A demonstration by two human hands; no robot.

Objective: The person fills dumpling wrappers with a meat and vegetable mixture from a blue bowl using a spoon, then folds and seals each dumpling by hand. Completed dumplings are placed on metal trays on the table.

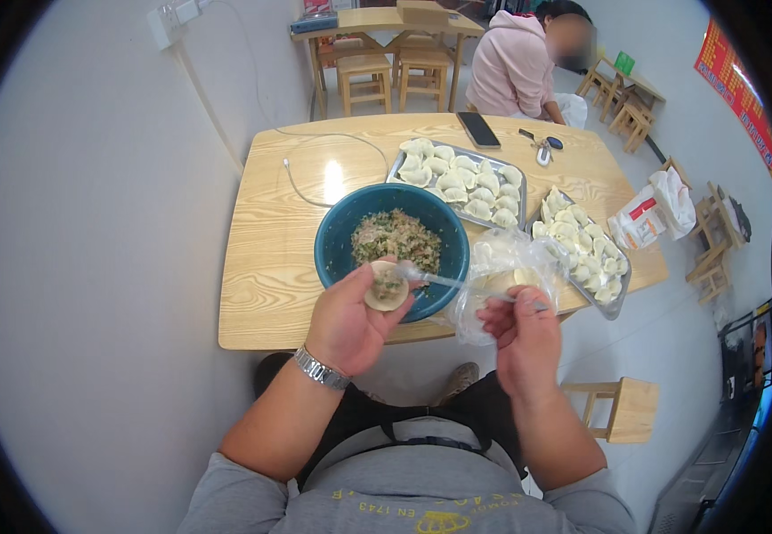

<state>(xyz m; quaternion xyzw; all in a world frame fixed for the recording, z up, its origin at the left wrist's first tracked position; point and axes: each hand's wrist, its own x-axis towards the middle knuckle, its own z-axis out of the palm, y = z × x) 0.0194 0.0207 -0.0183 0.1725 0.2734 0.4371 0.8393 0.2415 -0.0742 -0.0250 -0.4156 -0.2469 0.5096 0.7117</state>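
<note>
On the fingers of my left hand [352, 320] lies a round dumpling wrapper [383, 304], with a dab of filling [390, 286] at its middle. My right hand [526, 334] grips the handle of a spoon [449, 281]. The spoon's bowl end is over the wrapper's upper right edge, blurred. Just beyond my left hand stands a teal basin [332, 233] of minced filling with green bits [396, 237]. Partly behind my right hand, a clear plastic bag [476, 320] holds pale round wrappers [499, 280].
Two metal trays of folded dumplings, one at the back [466, 175] and one at right [579, 250], rest on the wooden table [265, 280]. A phone [478, 129], keys [543, 155] and a cable [306, 200] lie there too. A person in pink [509, 63] sits beyond. A stool [633, 410] stands at my right.
</note>
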